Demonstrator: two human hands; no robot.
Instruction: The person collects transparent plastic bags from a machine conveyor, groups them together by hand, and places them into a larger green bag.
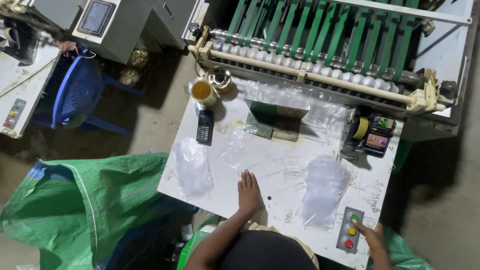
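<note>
The left hand (249, 192) is being laid flat and open on the white table (280, 165), holding nothing, while the right hand (371, 236) is being pressed by one fingertip against the grey button box (350, 230) (its other fingers curled, gripping nothing). Between them a stack of clear plastic bags (322, 190) is lying, its long axis running away from the person, tilted slightly right. It is judged light, limp and slippery, best pinched at a short edge.
</note>
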